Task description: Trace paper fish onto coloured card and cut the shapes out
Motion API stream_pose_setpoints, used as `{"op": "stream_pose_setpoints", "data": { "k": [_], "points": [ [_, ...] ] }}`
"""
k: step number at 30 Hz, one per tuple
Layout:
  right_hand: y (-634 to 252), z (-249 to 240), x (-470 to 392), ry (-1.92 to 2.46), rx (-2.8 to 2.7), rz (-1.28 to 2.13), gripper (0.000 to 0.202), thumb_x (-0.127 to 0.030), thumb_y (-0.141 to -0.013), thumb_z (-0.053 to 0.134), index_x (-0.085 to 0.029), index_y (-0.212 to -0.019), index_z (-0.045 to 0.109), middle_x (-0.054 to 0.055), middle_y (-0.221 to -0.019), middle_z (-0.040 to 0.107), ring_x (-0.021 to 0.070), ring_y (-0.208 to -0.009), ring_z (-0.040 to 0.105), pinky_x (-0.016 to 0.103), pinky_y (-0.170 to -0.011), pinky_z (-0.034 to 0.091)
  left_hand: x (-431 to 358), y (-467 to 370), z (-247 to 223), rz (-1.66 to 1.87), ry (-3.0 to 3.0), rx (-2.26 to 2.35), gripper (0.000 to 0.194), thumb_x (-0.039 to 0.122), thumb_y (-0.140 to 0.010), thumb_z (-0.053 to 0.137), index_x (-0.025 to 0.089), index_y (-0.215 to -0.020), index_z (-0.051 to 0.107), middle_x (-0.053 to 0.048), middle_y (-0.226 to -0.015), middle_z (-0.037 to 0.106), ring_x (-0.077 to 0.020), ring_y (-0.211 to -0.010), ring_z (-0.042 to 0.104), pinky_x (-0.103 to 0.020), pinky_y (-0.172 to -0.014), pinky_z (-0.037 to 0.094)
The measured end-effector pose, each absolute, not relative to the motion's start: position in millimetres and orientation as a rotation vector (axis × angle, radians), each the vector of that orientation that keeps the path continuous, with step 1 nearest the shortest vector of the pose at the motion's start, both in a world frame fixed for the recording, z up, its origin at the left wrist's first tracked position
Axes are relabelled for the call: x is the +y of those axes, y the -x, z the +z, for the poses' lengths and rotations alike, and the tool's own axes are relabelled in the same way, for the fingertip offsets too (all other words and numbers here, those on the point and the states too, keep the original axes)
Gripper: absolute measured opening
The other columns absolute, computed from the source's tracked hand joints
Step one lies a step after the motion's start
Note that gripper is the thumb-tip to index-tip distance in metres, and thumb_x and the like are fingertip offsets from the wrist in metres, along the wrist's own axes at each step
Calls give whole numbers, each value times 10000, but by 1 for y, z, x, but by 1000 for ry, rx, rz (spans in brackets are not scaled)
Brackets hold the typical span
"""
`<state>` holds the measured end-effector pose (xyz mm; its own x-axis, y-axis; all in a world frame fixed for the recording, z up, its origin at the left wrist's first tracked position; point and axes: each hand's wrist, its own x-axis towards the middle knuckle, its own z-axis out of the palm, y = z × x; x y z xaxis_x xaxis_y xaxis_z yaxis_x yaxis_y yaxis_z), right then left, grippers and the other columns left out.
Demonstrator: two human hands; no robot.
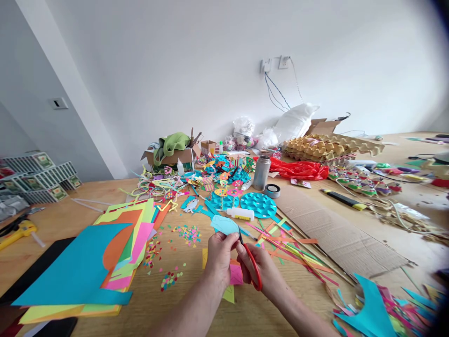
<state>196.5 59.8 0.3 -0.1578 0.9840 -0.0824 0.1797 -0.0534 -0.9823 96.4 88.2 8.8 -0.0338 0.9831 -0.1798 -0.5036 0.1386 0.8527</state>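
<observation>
In the middle of the table my left hand [220, 252] pinches a light blue piece of paper [224, 224] with faint lines drawn on it. My right hand [261, 264] grips red-handled scissors [256, 269], their dark blades at the paper's right edge. How far the blades are apart is hard to see. Partly hidden under my hands lie a pink paper piece [236, 275], a yellow one [205, 257] and a yellow-green one [229, 295] with drawn outlines. Just beyond the blue paper a white glue bottle [240, 214] lies on its side.
Coloured paper sheets [73, 262] are stacked at left, beside small confetti [187, 234]. Behind are blue round discs [258, 206], a metal bottle [261, 173] and a tape roll [272, 190]. Flat cardboard [336, 229], a utility knife [343, 199] and paper scraps [372, 309] lie at right.
</observation>
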Motion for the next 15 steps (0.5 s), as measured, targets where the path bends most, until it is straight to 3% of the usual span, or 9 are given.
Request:
{"op": "stream_pose_setpoints", "data": {
  "k": [15],
  "points": [
    [-199,2,59,1328,-1467,1272,555,-744,-765,508,-211,-625,441,-25,-415,519,98,-360,436,219,-394,304,89,-93,11,1353,-728,910,182,265,-567,717,147,-561,578,22,-545,536,-97,-545,455,-235,-574,366]
  ]
}}
